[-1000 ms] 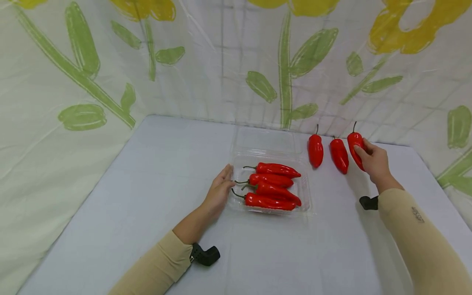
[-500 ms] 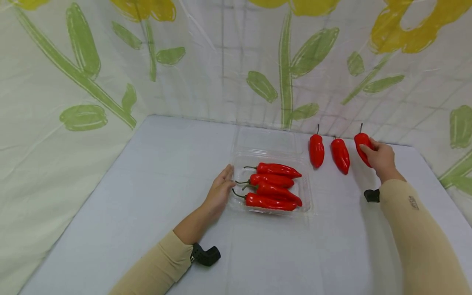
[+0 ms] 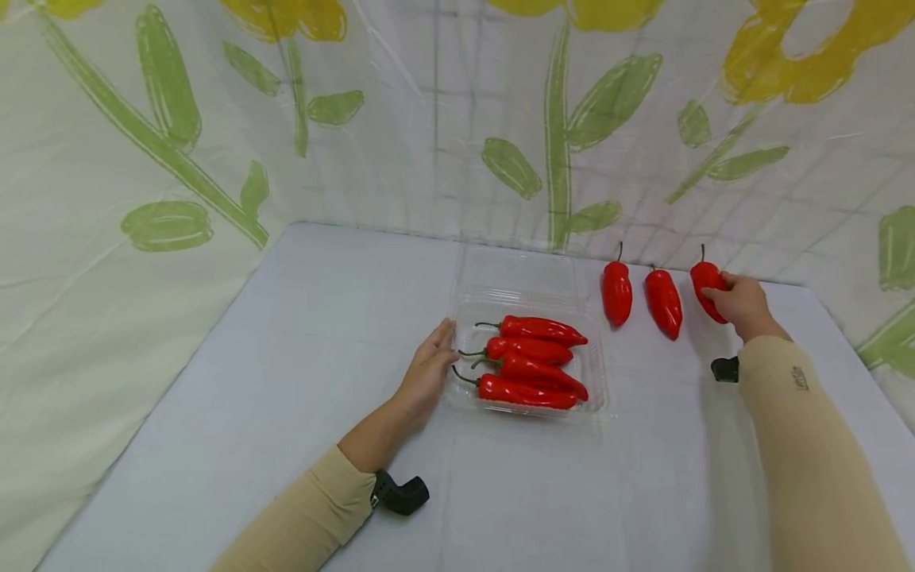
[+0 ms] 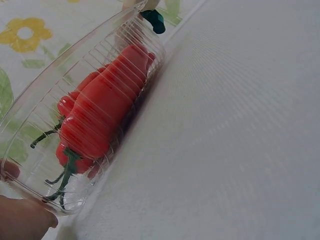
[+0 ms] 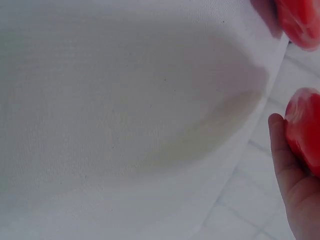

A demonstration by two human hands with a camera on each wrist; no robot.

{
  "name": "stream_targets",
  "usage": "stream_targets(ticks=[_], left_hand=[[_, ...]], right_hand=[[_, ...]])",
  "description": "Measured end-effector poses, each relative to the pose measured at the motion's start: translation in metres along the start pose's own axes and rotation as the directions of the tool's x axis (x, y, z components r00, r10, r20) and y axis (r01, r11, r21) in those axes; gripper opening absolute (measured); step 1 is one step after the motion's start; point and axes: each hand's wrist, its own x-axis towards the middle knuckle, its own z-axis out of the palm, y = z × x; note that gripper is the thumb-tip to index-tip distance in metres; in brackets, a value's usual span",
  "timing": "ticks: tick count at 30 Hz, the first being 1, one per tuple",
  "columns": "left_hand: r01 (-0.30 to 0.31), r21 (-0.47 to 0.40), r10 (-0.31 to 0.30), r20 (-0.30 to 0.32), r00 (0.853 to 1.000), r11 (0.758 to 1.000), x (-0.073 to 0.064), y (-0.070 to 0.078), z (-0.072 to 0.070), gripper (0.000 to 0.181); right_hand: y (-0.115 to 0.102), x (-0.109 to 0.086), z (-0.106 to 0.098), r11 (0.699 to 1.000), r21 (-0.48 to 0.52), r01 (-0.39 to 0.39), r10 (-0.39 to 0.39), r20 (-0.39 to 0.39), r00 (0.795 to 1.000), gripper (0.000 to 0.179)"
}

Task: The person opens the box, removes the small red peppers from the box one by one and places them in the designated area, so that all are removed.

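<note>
My left hand (image 3: pixel 425 369) rests along the left side of a clear plastic clamshell box (image 3: pixel 596 381), its fingers straight against the wall. Four-sided and hinged, the box lies with its lid (image 3: pixel 515 270) folded back, and several red peppers (image 3: pixel 536 389) with green stems lie crosswise inside. In the left wrist view a thumb (image 4: pixel 25 220) touches the box's corner. At the far right of the table, my right hand (image 3: pixel 745 306) holds a red pepper (image 3: pixel 704 278) between thumb and fingers, stem pointing away. The right wrist view shows a thumb (image 5: pixel 285 160) along this pepper (image 5: pixel 306 130).
Two more red peppers, one nearer the box (image 3: pixel 617 294) and one beside the right hand's pepper (image 3: pixel 664 303), lie near the back edge of the white table (image 3: pixel 343 318). Behind the table hangs a flower-patterned cloth (image 3: pixel 400 159).
My right hand has moved a little right with the pepper, away from the other two, and slightly down. The left hand and the box have stayed in place.
</note>
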Motion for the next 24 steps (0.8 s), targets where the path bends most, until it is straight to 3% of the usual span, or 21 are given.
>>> stream_targets(ticks=[14, 24], left_hand=[[-0.012, -0.002, 0.012, 0.0, 1.0, 1.0, 0.0, 0.001, 0.001, 0.065], [-0.005, 0.0, 0.005, -0.003, 1.0, 1.0, -0.001, 0.001, -0.001, 0.064]], right_hand=[[0.014, 0.01, 0.004, 0.998, -0.065, -0.023, 0.028, 0.088, 0.996, 0.071], [0.012, 0.012, 0.007, 0.998, -0.057, -0.022, 0.028, 0.095, 0.995, 0.072]])
